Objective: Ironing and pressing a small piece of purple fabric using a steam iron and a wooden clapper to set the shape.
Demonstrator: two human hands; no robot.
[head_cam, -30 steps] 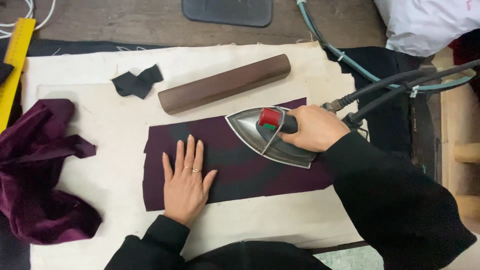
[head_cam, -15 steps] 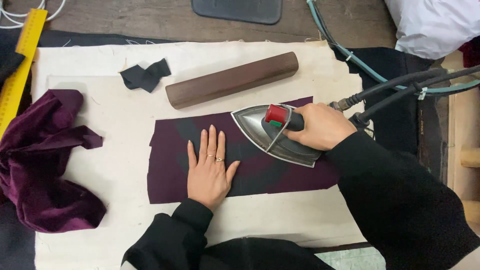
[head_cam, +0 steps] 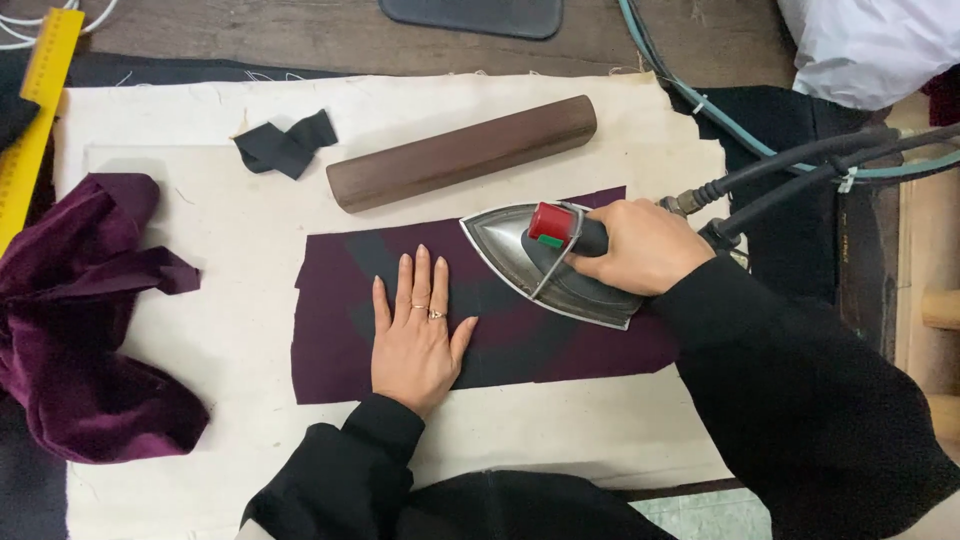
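A dark purple strip of cloth (head_cam: 335,330) lies flat on a cream pressing cloth (head_cam: 220,250). My left hand (head_cam: 418,335) rests palm down on the strip, fingers spread, with rings on one finger. My right hand (head_cam: 640,245) grips the handle of a silver steam iron (head_cam: 510,250) with a red knob. The iron sits on the right part of the strip, its tip pointing left toward my left hand, a short gap between them.
A brown wooden block (head_cam: 460,152) lies above the strip. A scrap of black cloth (head_cam: 288,145) is beside it. Crumpled purple velvet (head_cam: 75,320) sits at the left, a yellow ruler (head_cam: 35,110) at the far left. Black hoses (head_cam: 800,165) run from the iron to the right.
My left hand has slid to the right along the strip, closer to the iron's tip. The iron has stayed on the strip's right part.
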